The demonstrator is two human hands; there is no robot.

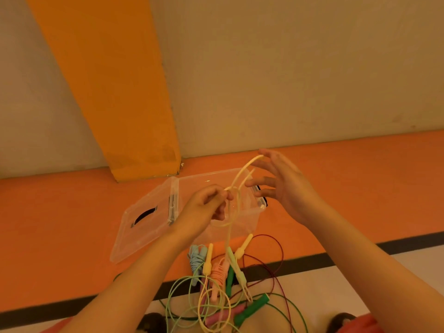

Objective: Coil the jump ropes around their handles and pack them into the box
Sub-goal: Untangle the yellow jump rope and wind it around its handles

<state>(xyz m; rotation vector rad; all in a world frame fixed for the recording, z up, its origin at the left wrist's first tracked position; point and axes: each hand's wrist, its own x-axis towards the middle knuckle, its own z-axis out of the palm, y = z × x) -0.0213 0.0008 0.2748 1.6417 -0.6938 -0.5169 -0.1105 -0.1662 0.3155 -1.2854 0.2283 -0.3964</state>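
My left hand (207, 205) pinches a pale yellow jump rope cord (236, 186) above the clear plastic box (249, 223). The cord loops up over the spread fingers of my right hand (281, 186), which is open, with the loop hooked on a fingertip. From my left hand the cord hangs down to a yellow handle (243, 246) in the pile. On the floor below lie a coiled blue rope (197, 260), a coiled pink rope (219, 272), another yellow handle (208, 260), green handles (251, 308) and loose green and dark red cords.
The box's clear lid (141, 227) with a black handle slot lies open to the left of the box. An orange floor band and a dark stripe (360, 251) cross the floor. An orange pillar (120, 92) rises behind the box. My knees show at the bottom edge.
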